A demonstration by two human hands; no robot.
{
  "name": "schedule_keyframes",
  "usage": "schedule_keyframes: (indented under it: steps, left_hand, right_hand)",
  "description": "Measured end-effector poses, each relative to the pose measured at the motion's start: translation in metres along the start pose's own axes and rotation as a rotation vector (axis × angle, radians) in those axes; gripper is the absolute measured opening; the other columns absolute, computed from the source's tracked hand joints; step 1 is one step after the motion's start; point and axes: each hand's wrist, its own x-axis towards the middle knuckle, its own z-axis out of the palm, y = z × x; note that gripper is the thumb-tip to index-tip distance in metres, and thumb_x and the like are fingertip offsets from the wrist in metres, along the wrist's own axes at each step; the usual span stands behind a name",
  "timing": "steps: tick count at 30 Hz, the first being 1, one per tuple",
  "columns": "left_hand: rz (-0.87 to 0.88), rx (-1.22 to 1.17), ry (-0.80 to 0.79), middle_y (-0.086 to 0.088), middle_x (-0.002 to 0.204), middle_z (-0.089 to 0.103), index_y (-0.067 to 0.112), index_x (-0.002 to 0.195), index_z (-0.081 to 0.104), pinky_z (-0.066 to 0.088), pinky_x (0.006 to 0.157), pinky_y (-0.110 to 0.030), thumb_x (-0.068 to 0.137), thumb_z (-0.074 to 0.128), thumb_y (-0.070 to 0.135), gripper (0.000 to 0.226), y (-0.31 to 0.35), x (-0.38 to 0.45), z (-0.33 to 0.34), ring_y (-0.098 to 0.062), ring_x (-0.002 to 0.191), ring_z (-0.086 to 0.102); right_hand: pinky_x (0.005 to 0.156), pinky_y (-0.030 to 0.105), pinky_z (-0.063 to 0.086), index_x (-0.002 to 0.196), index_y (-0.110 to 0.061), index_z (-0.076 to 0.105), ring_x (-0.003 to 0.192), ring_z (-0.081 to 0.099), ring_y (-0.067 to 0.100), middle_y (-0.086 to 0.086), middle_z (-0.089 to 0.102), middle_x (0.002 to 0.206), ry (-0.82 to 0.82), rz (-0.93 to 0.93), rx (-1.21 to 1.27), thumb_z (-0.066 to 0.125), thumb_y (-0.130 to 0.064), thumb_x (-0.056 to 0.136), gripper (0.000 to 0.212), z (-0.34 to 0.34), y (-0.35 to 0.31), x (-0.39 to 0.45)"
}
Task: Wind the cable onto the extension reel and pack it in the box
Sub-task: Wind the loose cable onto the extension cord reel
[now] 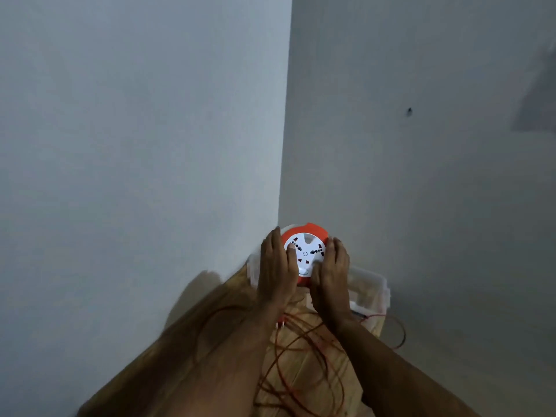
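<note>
A round extension reel, orange with a white socket face, is held between both hands in front of the wall corner. My left hand grips its left side with the thumb on the white face. On the right side my right hand clasps it. The thin orange cable lies unwound in loose loops on the wooden table below my forearms. A clear plastic box stands open under and to the right of the reel.
Two plain walls meet in a corner directly behind the reel. The table's right edge runs near the box, and a loop of cable hangs over it. The table's left edge slants along the left wall.
</note>
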Motion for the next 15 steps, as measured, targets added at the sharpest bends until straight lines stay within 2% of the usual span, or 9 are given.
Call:
schedule_keyframes:
  steps: [5, 9, 12, 15]
  left_hand:
    - [0.105, -0.113, -0.012, -0.013, 0.150, 0.049, 0.008, 0.147, 0.042, 0.046, 0.107, -0.033, 0.100, 0.028, 0.048, 0.063, 0.034, 0.049, 0.007, -0.027, 0.134, 0.051]
    - [0.180, -0.236, -0.055, -0.008, 0.153, 0.046, 0.013, 0.150, 0.039, 0.038, 0.104, -0.016, 0.103, 0.038, 0.038, 0.053, 0.051, 0.089, 0.011, -0.020, 0.135, 0.049]
    - [0.216, -0.359, -0.090, -0.006, 0.151, 0.049, 0.017, 0.149, 0.040, 0.047, 0.105, -0.024, 0.104, 0.039, 0.036, 0.049, 0.067, 0.106, 0.009, -0.019, 0.132, 0.052]
    - [0.241, -0.462, -0.091, -0.004, 0.148, 0.053, 0.018, 0.146, 0.045, 0.052, 0.105, -0.033, 0.103, 0.035, 0.040, 0.050, 0.083, 0.116, 0.002, -0.018, 0.130, 0.055]
  right_hand:
    - [0.120, 0.046, 0.034, 0.154, -0.001, 0.027, 0.147, 0.028, 0.031, 0.019, 0.029, 0.159, 0.193, 0.017, -0.020, 0.024, -0.031, 0.101, 0.061, -0.022, -0.013, 0.042]
    - [0.117, 0.051, 0.037, 0.152, 0.002, 0.031, 0.145, 0.032, 0.034, 0.022, 0.032, 0.157, 0.339, 0.029, -0.030, 0.025, -0.034, 0.099, 0.064, -0.037, -0.031, 0.068]
    - [0.116, 0.049, 0.038, 0.151, 0.002, 0.032, 0.145, 0.032, 0.034, 0.022, 0.033, 0.156, 0.434, 0.044, -0.058, 0.024, -0.039, 0.096, 0.069, -0.048, -0.044, 0.078]
    - [0.116, 0.050, 0.038, 0.152, 0.003, 0.030, 0.144, 0.032, 0.033, 0.023, 0.032, 0.156, 0.507, 0.063, -0.088, 0.026, -0.032, 0.097, 0.065, -0.057, -0.055, 0.081]
